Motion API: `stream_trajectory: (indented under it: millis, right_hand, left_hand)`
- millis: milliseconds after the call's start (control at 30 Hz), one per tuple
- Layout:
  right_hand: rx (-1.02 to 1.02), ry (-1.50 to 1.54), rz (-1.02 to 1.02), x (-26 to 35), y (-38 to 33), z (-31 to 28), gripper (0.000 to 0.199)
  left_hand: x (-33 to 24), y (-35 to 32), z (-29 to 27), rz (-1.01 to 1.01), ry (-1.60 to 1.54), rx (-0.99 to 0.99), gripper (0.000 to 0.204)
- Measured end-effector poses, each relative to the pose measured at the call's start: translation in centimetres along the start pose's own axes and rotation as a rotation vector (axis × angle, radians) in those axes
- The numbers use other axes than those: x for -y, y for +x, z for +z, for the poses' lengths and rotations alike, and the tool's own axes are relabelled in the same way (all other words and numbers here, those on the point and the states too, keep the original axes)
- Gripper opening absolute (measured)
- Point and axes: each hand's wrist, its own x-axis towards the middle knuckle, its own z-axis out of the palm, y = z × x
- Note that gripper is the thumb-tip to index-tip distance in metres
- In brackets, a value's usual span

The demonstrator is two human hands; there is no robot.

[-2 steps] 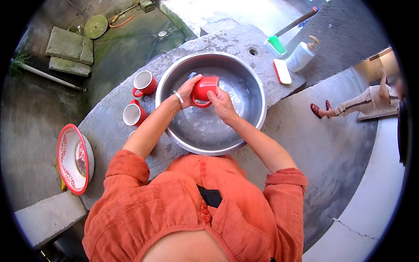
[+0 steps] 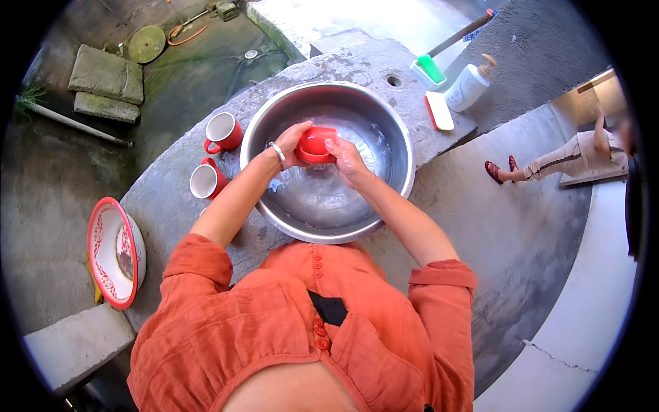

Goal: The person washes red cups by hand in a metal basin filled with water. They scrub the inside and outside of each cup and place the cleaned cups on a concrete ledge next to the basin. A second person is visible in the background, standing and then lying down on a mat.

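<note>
Over a wide metal basin [image 2: 406, 180] with water in it, both my hands hold a red mug [image 2: 317, 143]. My left hand [image 2: 292, 145], a bracelet at its wrist, grips the mug's left side. On the other side, the fingers of my right hand [image 2: 348, 161] are closed on the mug near its handle. Two more red mugs with white insides, an upper mug [image 2: 233, 137] and a lower mug [image 2: 214, 184], stand left of the basin on the stone slab. Part of another pale rim shows beside my left forearm, mostly hidden by it.
Right of the basin lie a red-and-white brush [image 2: 440, 112], a white pump bottle [image 2: 468, 88] and a green-and-white item [image 2: 430, 71]. A red-rimmed enamel basin [image 2: 110, 295] leans at the left. A person [image 2: 573, 154] is at the far right. The slab has a round hole [image 2: 393, 81].
The red mug has tilted and sits slightly lower in the basin, with both my hands still on it. The whole view has shifted a little.
</note>
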Motion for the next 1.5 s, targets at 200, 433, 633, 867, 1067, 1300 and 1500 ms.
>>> stream_trajectory:
  millis: [200, 433, 633, 867, 1067, 1300, 1500]
  right_hand:
    - [-0.123, -0.164, 0.149, -1.7, 2.7, -2.7, 0.023]
    - [-0.246, -0.74, -0.048, 1.1, 1.3, -1.8, 0.022]
    - [-0.287, 0.063, 0.101, 4.5, 0.3, -0.6, 0.028]
    - [0.059, -1.026, -0.569, 0.9, -2.5, 2.7, 0.03]
    - [0.401, -1.372, -1.005, 0.2, 0.5, -0.4, 0.033]
    - [-0.353, -0.28, -0.278, 1.2, -1.6, 6.1, 0.03]
    - [0.168, -1.341, -0.945, 2.6, -2.8, 1.8, 0.018]
  left_hand:
    - [2.3, 4.4, -1.2, -0.011, 0.028, 0.027, 0.048]
    - [2.2, 3.0, 0.1, -0.031, -0.007, -0.045, 0.039]
    - [1.3, -0.6, 0.7, 0.328, -0.037, 0.46, 0.049]
    - [1.9, -0.3, 0.1, 0.401, -0.12, 0.0, 0.05]
    - [2.1, 1.4, -3.0, 0.167, -0.191, 0.071, 0.049]
    - [4.0, 6.5, -2.7, 0.542, -0.099, -0.155, 0.03]
    - [0.0, -1.5, -0.1, 0.113, -0.135, 0.095, 0.042]
